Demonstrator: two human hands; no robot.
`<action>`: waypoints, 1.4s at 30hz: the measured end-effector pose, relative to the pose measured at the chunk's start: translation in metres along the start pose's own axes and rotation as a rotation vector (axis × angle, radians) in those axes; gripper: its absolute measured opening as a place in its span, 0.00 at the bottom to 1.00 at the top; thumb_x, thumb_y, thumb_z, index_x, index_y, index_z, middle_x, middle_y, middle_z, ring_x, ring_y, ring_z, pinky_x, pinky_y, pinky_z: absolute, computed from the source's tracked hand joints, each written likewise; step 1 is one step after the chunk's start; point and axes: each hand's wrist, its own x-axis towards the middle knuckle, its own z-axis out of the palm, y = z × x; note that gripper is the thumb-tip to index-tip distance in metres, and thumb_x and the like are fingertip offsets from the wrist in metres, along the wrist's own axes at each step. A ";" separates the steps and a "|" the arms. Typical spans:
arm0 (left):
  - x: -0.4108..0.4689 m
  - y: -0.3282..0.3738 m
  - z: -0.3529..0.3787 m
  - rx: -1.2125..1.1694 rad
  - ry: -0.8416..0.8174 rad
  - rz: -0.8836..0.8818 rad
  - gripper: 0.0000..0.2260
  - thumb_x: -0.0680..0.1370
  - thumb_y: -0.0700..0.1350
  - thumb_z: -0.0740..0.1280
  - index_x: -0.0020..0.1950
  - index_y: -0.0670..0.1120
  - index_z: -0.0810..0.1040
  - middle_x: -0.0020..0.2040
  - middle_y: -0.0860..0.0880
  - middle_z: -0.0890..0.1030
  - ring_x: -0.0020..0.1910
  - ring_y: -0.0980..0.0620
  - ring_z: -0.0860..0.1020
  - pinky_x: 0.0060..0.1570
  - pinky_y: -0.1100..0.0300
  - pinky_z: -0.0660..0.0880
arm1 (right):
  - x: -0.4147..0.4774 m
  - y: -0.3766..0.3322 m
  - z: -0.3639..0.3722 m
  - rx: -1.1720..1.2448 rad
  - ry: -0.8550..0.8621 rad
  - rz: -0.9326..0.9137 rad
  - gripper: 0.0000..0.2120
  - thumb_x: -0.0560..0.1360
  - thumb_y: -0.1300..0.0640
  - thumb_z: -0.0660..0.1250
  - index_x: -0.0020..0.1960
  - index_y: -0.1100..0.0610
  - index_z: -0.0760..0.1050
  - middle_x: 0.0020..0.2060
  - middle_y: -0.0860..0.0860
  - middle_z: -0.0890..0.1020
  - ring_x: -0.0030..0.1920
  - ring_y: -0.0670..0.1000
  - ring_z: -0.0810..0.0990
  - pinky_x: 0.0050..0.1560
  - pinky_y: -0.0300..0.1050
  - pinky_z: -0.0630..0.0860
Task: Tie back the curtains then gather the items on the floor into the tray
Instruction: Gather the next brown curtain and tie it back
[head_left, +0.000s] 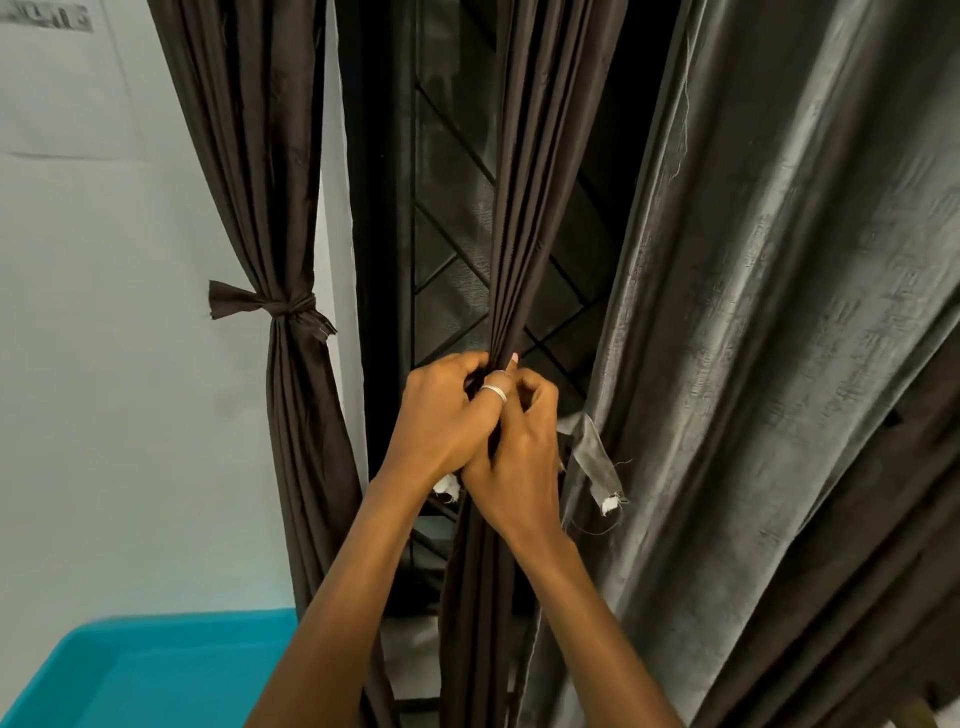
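Middle curtain (519, 234), bunched into a narrow bundle of pleats in front of the window grille (457, 171), between the left curtain (249, 156) and the grey right curtain (779, 260). Clasped at the narrowest point of the bundle by both hands: left hand (441, 415) with fingers curled round the pleats, right hand (514, 462) with fingers curled in tight, seemingly pinching the tie strip (589, 447) against the cloth. Strip seen trailing to the right with a frayed white end; a second white end showed just below the left hand.

Cloth judged soft, light and limp, with a slight sheen that suggested slipperiness; likely to spread again unless kept squeezed. Best held just where gathered, one hand pinning the pleats while the other worked the strip. Strip judged thin and frayed, so better pulled firmly than jerked. Left curtain already cinched by a knotted band (291, 306), a fair guide to the wanted height.

Hidden: the knot itself, covered by both hands, so could not be told whether begun or finished. Ring (493, 393) on a finger between the hands; owner of that finger hard to make out. Tray (156, 670) cut off at the lower left edge. Floor and its items out of view.
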 end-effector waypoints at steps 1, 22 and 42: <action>0.000 0.002 0.000 0.004 -0.002 -0.008 0.10 0.80 0.54 0.67 0.43 0.51 0.81 0.34 0.56 0.80 0.36 0.60 0.79 0.33 0.70 0.73 | -0.002 0.000 0.000 0.018 -0.004 -0.008 0.21 0.81 0.56 0.67 0.72 0.59 0.72 0.64 0.50 0.68 0.60 0.49 0.75 0.54 0.45 0.79; 0.010 -0.004 -0.028 -0.368 -0.306 -0.115 0.11 0.84 0.44 0.63 0.66 0.54 0.74 0.58 0.61 0.81 0.57 0.66 0.80 0.58 0.70 0.76 | 0.084 0.033 -0.062 0.364 -0.426 0.208 0.33 0.72 0.57 0.64 0.76 0.44 0.67 0.72 0.40 0.72 0.73 0.39 0.67 0.69 0.36 0.69; 0.018 -0.012 -0.020 0.349 0.033 0.058 0.20 0.80 0.57 0.66 0.34 0.46 0.70 0.31 0.51 0.71 0.31 0.54 0.72 0.33 0.59 0.67 | 0.084 0.004 -0.102 0.061 -0.439 0.186 0.08 0.82 0.59 0.64 0.61 0.52 0.76 0.41 0.49 0.85 0.37 0.44 0.85 0.43 0.45 0.81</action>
